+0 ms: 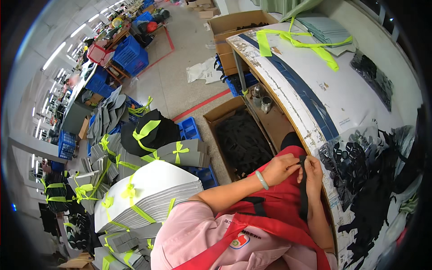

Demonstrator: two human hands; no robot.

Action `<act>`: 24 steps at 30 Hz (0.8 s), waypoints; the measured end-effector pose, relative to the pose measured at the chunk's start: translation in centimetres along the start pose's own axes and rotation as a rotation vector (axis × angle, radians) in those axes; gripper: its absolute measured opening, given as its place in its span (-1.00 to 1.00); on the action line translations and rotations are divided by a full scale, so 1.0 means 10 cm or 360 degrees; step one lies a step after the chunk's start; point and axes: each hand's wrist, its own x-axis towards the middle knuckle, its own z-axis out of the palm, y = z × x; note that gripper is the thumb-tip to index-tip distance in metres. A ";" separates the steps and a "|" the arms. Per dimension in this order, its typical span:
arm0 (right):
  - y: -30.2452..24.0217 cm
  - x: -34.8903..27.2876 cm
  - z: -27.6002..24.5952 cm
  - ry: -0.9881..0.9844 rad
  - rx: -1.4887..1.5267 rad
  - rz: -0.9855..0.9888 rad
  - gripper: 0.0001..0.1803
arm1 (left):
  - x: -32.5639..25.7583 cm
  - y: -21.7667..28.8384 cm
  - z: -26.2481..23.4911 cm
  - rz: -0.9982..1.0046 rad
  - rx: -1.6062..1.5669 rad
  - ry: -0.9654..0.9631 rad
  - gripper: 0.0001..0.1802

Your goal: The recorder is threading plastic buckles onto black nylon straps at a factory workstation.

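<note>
Black strap [304, 198] hanging over the red apron [281, 191], beside the surface [310, 83]. Right hand [313, 172]: fingers pinching its upper end; left hand [280, 168]: fingers bunched alongside, grip unclear. Presumably light, limp; best held near the end.

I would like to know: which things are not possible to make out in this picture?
All in the head view:
Black strap: its upper part is partly covered by the right grip.
Left grip: overlapping fingers hide whether it pinches the strap.
Clear plastic bag: glare and folds obscure the black parts inside.
Cardboard box: black pieces hide its bottom.
White worktable: clutter and the dark lens rim hide its lower-right end.
</note>
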 end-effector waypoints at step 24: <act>0.01 -0.14 -0.23 -0.0273 -0.0801 -0.0369 -0.89 | -0.10 -0.11 0.00 -0.1489 -0.1594 -0.0204 -0.79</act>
